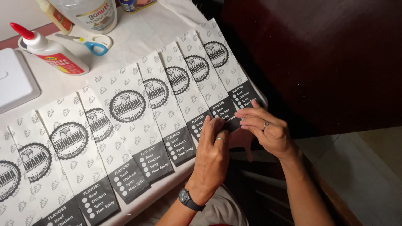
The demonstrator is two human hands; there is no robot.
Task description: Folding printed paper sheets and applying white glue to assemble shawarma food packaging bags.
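Several long white paper sleeves (125, 113) with a round black emblem and a dark printed band at the near end lie overlapped in a row across a white table (138, 37). My left hand (212, 157), with a ring and a black wristwatch, rests flat on the near end of one sleeve (197, 83) at the right of the row. My right hand (268, 129), also ringed, has its fingertips pressed on the dark band of that sleeve's end at the table edge. Both hands touch paper; neither lifts anything.
A white glue bottle with a red cap (52, 52) lies at the back left. Blue-handled scissors (90, 42) sit beside a large plastic jar (90, 14). A white flat box (12, 79) is at the left edge. Dark wooden furniture (318, 54) stands right of the table.
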